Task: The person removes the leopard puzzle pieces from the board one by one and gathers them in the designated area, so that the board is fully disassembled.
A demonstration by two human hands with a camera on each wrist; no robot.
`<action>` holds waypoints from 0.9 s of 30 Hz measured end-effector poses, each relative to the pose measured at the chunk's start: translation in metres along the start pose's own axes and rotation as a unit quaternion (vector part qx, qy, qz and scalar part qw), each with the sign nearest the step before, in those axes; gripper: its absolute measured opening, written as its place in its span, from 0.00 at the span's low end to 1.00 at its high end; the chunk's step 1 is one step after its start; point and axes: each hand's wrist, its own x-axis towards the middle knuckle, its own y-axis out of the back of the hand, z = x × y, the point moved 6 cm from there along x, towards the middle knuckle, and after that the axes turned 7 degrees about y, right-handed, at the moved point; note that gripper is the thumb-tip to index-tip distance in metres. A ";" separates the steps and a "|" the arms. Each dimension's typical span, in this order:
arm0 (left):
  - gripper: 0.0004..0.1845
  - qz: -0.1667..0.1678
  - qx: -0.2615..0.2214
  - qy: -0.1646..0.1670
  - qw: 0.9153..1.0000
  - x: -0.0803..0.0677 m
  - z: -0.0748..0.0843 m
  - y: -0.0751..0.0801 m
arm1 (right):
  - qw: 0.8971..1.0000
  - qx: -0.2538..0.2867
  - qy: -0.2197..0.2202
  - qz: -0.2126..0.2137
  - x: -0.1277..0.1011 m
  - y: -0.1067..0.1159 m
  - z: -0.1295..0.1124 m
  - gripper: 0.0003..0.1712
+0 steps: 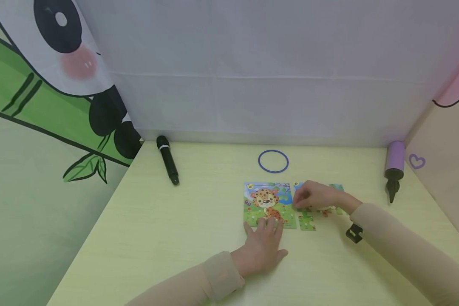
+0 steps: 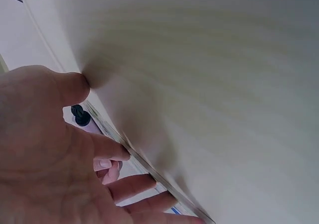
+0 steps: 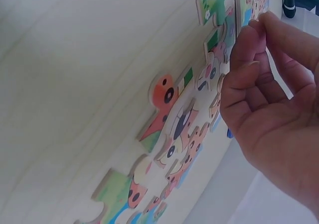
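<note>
A square leopard picture board (image 1: 265, 199) lies on the table. My left hand (image 1: 261, 250) rests its spread fingertips on the board's lower edge, thumb out to the right; in the left wrist view, its fingers (image 2: 132, 189) reach the thin board edge. At the board's right edge is my right hand (image 1: 317, 196), thumb and fingertips drawn together; I cannot tell whether a piece is between them. Below and beside it lie jigsaw pieces, including a green corner piece (image 1: 307, 222) and, in the right wrist view, an orange spotted piece (image 3: 162, 102). My right hand hides part of them from above.
A black microphone (image 1: 168, 160) lies at the back left. Behind the board is a blue ring (image 1: 273, 161). A purple hand pump (image 1: 395, 168) lies at the back right, by the side panel. A pale backdrop (image 1: 271, 110) rises along the table's far edge.
</note>
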 end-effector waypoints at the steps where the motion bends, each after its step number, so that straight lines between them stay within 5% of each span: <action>1: 0.40 0.000 -0.007 0.003 1.000 0.000 -0.001 0.000 | 1.000 0.002 0.002 -0.001 0.001 0.000 -0.001 0.04; 8: 0.40 -0.004 -0.028 0.016 0.999 -0.001 -0.005 -0.002 | 1.000 -0.004 0.017 0.001 0.011 -0.005 -0.004 0.03; 27: 0.44 -0.048 0.051 0.053 0.996 0.001 -0.010 -0.010 | 1.000 -0.014 0.016 0.016 0.037 -0.012 -0.017 0.07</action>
